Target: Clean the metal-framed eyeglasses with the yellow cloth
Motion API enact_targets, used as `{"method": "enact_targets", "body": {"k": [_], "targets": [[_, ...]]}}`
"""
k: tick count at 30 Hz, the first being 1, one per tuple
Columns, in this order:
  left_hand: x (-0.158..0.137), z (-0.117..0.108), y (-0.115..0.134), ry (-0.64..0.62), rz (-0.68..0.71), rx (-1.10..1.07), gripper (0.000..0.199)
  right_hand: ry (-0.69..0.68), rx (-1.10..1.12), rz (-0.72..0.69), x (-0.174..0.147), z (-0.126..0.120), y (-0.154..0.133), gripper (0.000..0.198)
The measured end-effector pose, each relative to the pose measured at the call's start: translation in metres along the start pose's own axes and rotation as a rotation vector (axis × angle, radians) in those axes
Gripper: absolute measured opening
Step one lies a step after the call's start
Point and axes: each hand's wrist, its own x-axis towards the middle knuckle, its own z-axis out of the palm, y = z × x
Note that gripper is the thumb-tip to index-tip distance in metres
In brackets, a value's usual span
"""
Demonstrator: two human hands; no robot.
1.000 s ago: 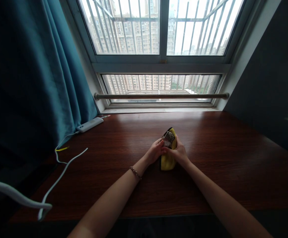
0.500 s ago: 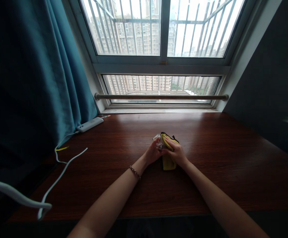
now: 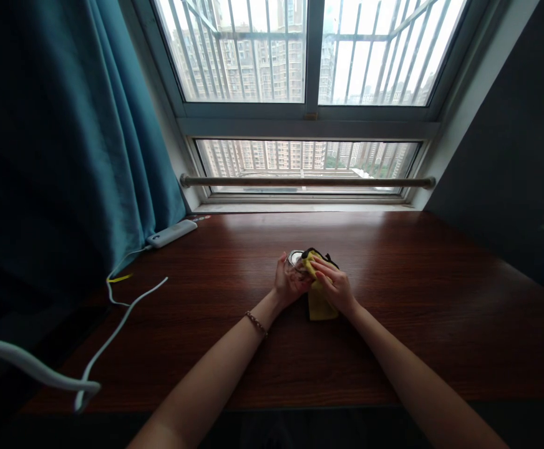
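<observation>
My left hand (image 3: 289, 284) is wrapped round a small clear glass container (image 3: 295, 264), tilted so that a pale round face shows at its top. My right hand (image 3: 336, 288) grips a yellow cloth with a dark edge (image 3: 322, 307) and presses it against the container's right side. Part of the cloth hangs down below the fingers. The palms and the cloth hide much of the container, so its exact kind cannot be told. Both hands are over the middle of the brown wooden tabletop (image 3: 262, 368).
A white power strip (image 3: 173, 234) lies at the back left by the blue curtain (image 3: 126, 156). White cables (image 3: 117, 324) with a yellow tie (image 3: 120, 279) run along the left. A metal rail (image 3: 307, 182) crosses before the window, and a dark wall (image 3: 496, 168) stands on the right.
The left hand has turned the glass container, so its pale round face now shows. The right hand and cloth have shifted slightly to the right, still against it.
</observation>
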Motion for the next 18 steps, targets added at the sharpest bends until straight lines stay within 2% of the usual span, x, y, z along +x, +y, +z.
{"method": "enact_targets", "body": {"k": [6, 11, 18], "targets": [[-0.003, 0.007, -0.003, 0.03, -0.121, 0.192, 0.062, -0.006, 0.009, 0.014, 0.0, 0.0, 0.002, 0.038], [-0.004, 0.007, -0.004, -0.023, -0.166, 0.237, 0.062, -0.032, -0.034, -0.061, -0.001, -0.001, 0.0, 0.039], [-0.003, 0.005, -0.009, -0.042, -0.059, 0.223, 0.054, -0.194, -0.092, -0.21, -0.002, -0.002, -0.017, 0.04]]}}
